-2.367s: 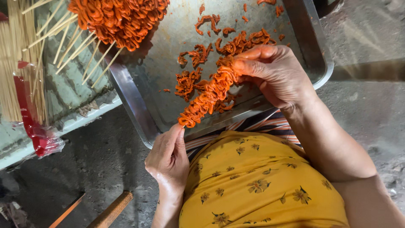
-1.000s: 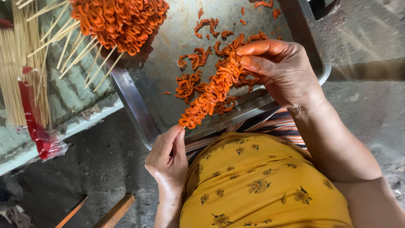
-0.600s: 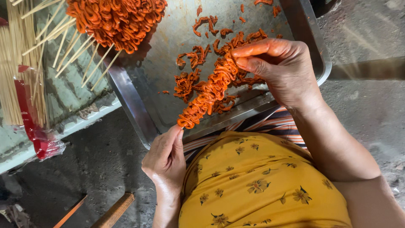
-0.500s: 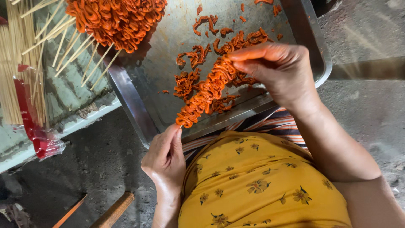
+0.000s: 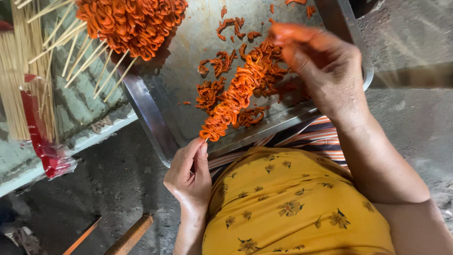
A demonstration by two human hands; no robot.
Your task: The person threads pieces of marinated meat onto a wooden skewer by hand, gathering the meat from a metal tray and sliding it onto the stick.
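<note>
Both hands working one loaded skewer point(image 5: 233, 101) over metal tray point(image 5: 155, 118).

Left hand point(image 5: 188, 177) is pinching the stick's lower tip betw. thumb and fingers, closed on it; right hand point(image 5: 323, 71) is gripping the upper end, fingers curled round the orange strips. Skewer is hanging slantwise above tray's near edge. Loose orange pieces point(image 5: 217, 66) are lying in tray; finished skewers point(image 5: 127, 23) are piling at top left. Clear packet w/ red band point(image 5: 40, 141), holding bare sticks point(image 5: 14, 89), is lying on tabletop, left of tray.

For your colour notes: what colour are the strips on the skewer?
Bright orange strips, clearest in the head view.
</note>
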